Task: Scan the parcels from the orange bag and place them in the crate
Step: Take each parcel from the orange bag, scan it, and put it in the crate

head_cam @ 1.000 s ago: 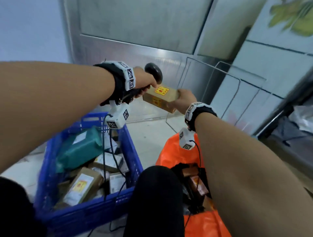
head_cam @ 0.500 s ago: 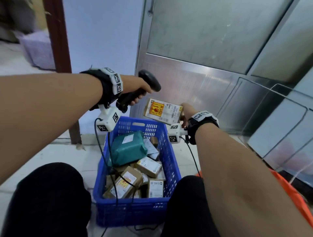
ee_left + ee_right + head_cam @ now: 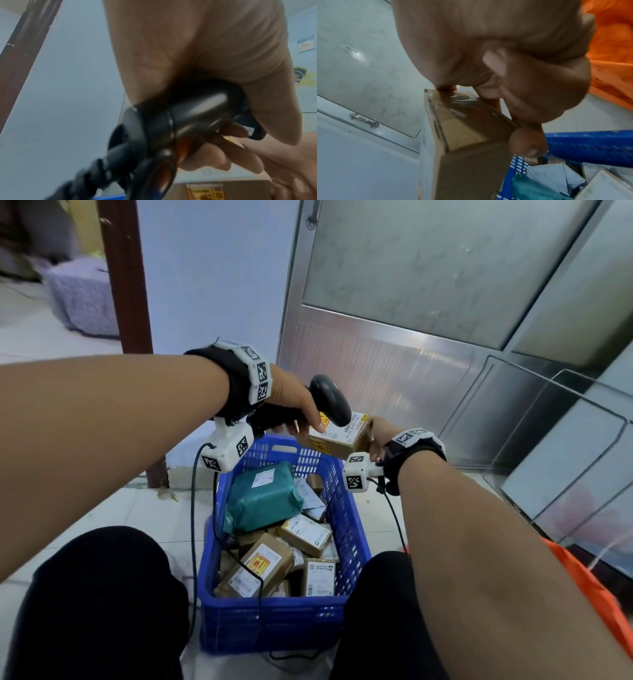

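Note:
My right hand (image 3: 376,436) grips a small brown cardboard parcel (image 3: 339,436) by its right end, holding it above the far rim of the blue crate (image 3: 274,618). The right wrist view shows the parcel (image 3: 467,129) pinched between thumb and fingers (image 3: 527,146). My left hand (image 3: 294,405) grips a black barcode scanner (image 3: 329,398), its head just over the parcel's white label. The left wrist view shows fingers wrapped round the scanner handle (image 3: 180,115). The orange bag (image 3: 589,594) lies at the right edge, largely hidden by my right arm.
Inside the crate lie a teal padded parcel (image 3: 263,498) and several labelled cardboard boxes (image 3: 263,570). The scanner's black cable (image 3: 193,508) hangs down past the crate's left side. A metal door (image 3: 411,337) stands behind, and my knees flank the crate.
Both hands have swung left from over the orange bag to above the crate's far edge. The scanner head has come down close over the parcel's label.

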